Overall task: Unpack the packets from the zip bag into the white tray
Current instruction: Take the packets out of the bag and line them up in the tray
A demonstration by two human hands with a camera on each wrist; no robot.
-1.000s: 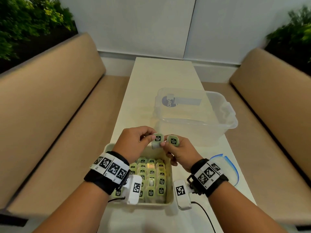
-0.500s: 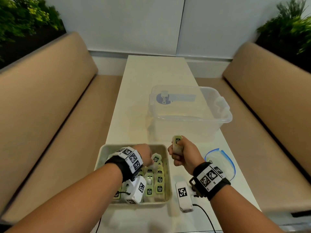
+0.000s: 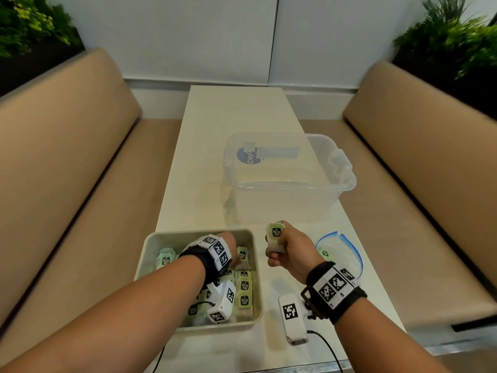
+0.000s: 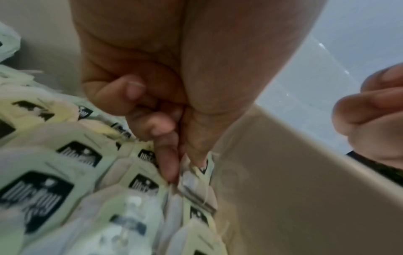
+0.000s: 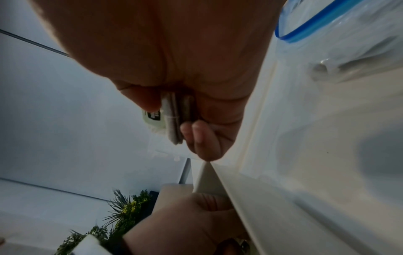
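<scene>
The white tray point(image 3: 150, 254) sits on the table's near left and holds several green tea packets point(image 3: 244, 285). My left hand point(image 3: 231, 250) is down inside it by the right wall. In the left wrist view, thumb and forefinger point(image 4: 166, 160) pinch a packet point(image 4: 193, 181) standing against the tray wall point(image 4: 283, 172). My right hand point(image 3: 285, 246) hovers just right of the tray and grips a small upright stack of packets point(image 3: 274, 232), whose edges point(image 5: 173, 119) show in the right wrist view. The zip bag point(image 3: 347, 261), open with a blue seal, lies right of that hand with a packet point(image 3: 324, 253) inside.
A clear plastic bin point(image 3: 293, 188) stands on the narrow cream table point(image 3: 236, 117) just beyond the hands. Tan benches point(image 3: 67, 157) run along both sides, with plants at the far corners. A cable point(image 3: 328, 348) trails from my right wrist camera over the near table edge.
My left hand has dropped from beside the right hand into the tray, carrying a packet to the right wall. The right hand has stayed up, to the right, with its packets.
</scene>
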